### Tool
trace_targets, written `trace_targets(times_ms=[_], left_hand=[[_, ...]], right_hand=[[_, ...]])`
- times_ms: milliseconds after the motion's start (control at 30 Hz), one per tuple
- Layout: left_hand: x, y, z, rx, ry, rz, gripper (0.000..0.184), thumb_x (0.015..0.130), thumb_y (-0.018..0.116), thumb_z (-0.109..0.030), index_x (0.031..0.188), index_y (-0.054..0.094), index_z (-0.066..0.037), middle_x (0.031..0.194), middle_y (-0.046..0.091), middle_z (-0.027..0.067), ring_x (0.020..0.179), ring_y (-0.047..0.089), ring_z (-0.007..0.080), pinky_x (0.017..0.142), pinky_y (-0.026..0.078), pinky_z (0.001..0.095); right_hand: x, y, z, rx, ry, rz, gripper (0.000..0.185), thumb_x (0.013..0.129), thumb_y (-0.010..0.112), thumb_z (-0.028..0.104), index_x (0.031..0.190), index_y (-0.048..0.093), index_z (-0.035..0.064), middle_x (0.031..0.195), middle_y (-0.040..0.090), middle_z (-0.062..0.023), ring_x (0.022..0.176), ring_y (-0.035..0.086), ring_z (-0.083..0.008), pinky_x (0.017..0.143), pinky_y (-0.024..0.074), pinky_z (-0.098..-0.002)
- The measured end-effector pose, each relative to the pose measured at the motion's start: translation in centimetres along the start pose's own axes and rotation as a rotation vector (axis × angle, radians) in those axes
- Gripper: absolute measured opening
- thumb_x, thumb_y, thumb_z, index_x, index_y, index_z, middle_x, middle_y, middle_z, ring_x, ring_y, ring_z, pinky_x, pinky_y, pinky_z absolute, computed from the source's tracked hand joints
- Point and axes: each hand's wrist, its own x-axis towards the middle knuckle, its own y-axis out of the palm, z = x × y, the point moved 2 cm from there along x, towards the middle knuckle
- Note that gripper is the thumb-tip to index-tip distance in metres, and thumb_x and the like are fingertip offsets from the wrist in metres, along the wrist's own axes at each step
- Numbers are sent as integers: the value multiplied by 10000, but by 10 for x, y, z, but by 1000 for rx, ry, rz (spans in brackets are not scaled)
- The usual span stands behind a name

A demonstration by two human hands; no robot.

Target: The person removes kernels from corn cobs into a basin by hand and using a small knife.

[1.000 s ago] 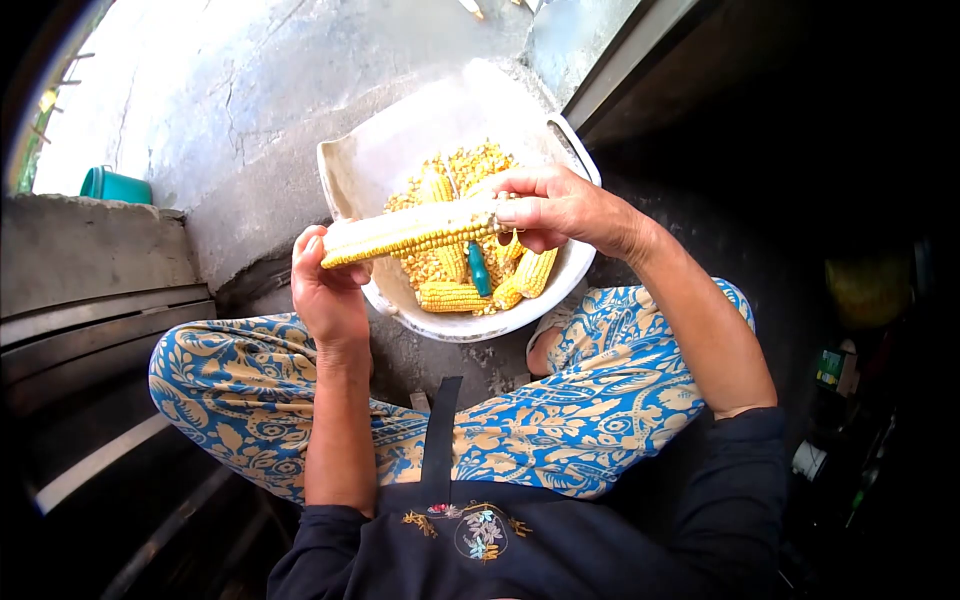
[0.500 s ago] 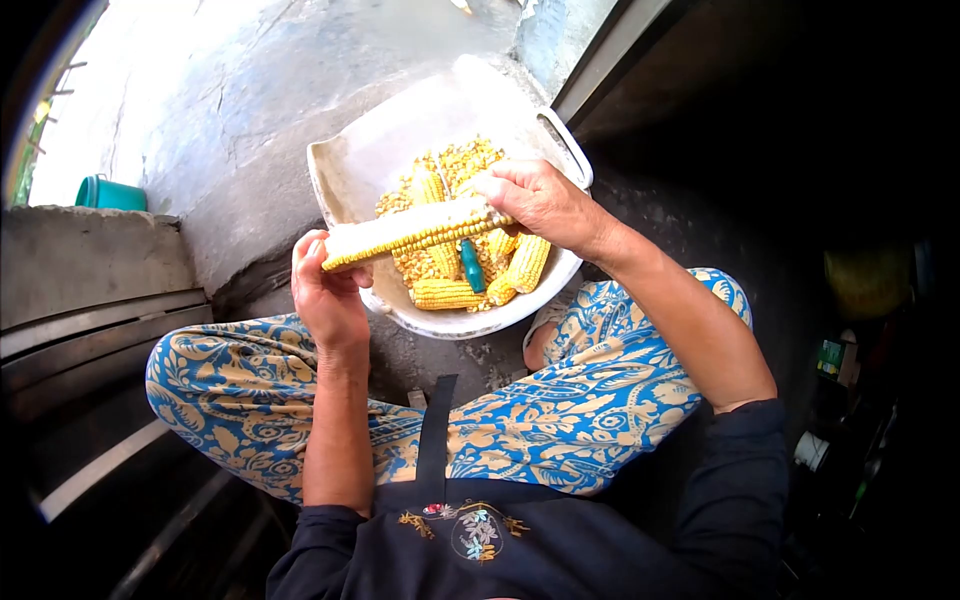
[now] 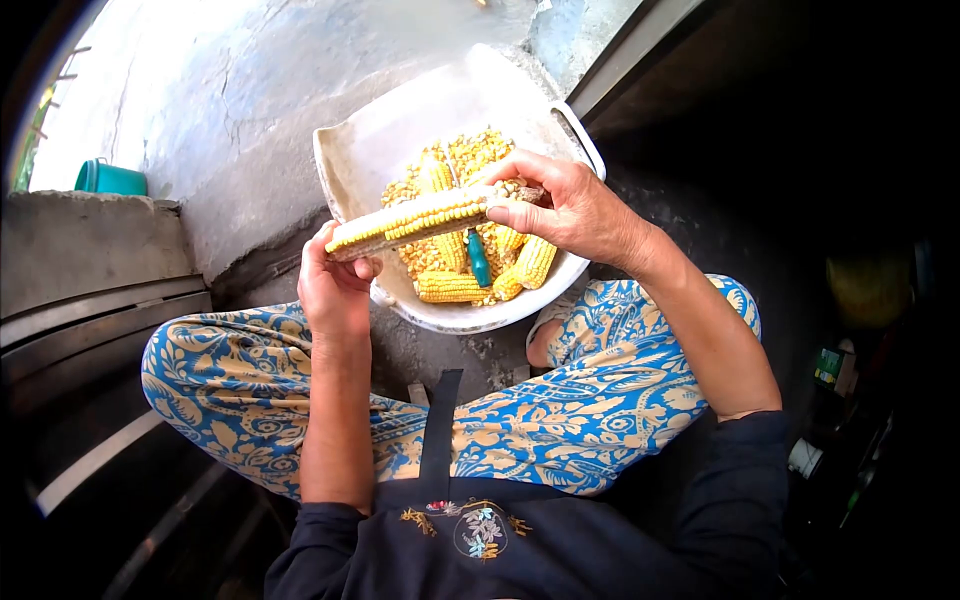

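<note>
The grey floor (image 3: 235, 120) is cracked and brightens to white glare towards its far left corner. A low wall (image 3: 95, 240) stands at its left edge, with curved slats (image 3: 100, 315) below on the near side. By the floor's far right edge a grey strip (image 3: 632, 55) slants beside a pale bluish patch (image 3: 565, 35); the right side lies in deep shadow.

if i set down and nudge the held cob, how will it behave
The held cob looks stiff, straight between left hand and right hand. Long and rounded, it would probably roll; kernels bordering its bare strip may loosen.
</note>
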Motion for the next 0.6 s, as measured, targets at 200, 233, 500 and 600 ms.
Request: trace_targets(times_ms=[200, 233, 500, 600], left_hand=[[-1, -1, 4, -30, -13, 23, 166, 853, 512, -204, 935, 564, -69, 759, 594, 33, 470, 447, 123, 551, 388, 291], [-1, 0, 5, -30, -4, 13, 164, 853, 512, -204, 933, 562, -69, 755, 593, 34, 469, 446, 122, 549, 387, 290], [-5, 10, 5, 60, 117, 41, 167, 858, 506, -200, 944, 546, -62, 731, 589, 40, 483, 453, 124, 557, 397, 291], [-4, 10, 6, 44, 98, 37, 172, 864, 504, -200, 951, 546, -59, 730, 589, 41, 489, 456, 129, 559, 400, 290]], right_hand=[[-2, 6, 6, -174, -193, -152, 218, 875, 552, 272, 839, 546, 57, 622, 577, -130, 589, 607, -258, 542, 473, -343], [-1, 6, 7, -174, -191, -152, 218, 875, 552, 272, 839, 546, 57, 622, 577, -130, 589, 607, -258, 542, 473, -343], [5, 7, -10, 61, 102, -78, 312, 914, 449, 272, 800, 572, 9, 637, 589, -129, 612, 595, -267, 590, 471, -370], [5, 0, -12, 306, 414, 75, 402, 918, 427, 353, 885, 618, 0, 688, 612, -94, 652, 591, -196, 609, 472, -324]])
